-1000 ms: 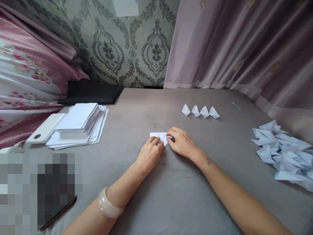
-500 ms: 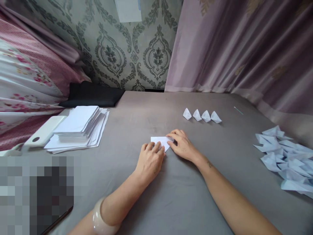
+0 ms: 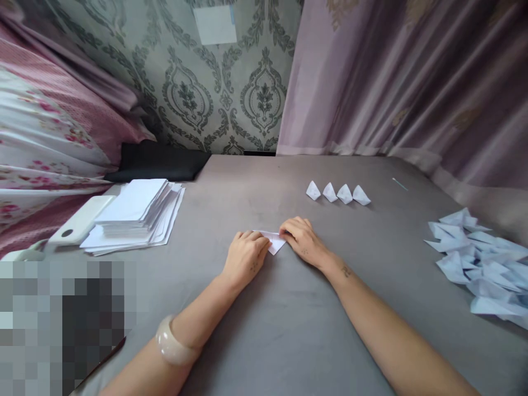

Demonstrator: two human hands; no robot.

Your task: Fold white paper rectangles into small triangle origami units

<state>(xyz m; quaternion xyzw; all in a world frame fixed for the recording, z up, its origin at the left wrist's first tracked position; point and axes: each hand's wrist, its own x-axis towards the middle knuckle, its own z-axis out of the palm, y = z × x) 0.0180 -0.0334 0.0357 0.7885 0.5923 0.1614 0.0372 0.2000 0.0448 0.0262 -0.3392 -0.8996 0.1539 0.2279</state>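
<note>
A small folded sheet of white paper (image 3: 277, 243) lies on the grey table cover between my hands, its lower corner pointing toward me. My left hand (image 3: 246, 254) grips the paper's left side, fingers curled and thumb along its near edge. On the right end, my right hand (image 3: 302, 239) pinches the paper between thumb and fingers. Part of the paper is hidden under the left fingers. Beyond my right hand, several small folded paper pieces (image 3: 330, 192) stand in a row.
A stack of white paper sheets (image 3: 132, 212) sits at the left, beside a white flat object with a hole (image 3: 84, 220). A black flat item (image 3: 165, 160) lies behind it. Many folded paper shapes (image 3: 487, 269) are heaped at the right. A thin stick (image 3: 400, 183) lies at the back right.
My left hand has shifted left, from pressing on the paper to gripping its left side. The right hand still holds the right end. The view has tilted slightly.
</note>
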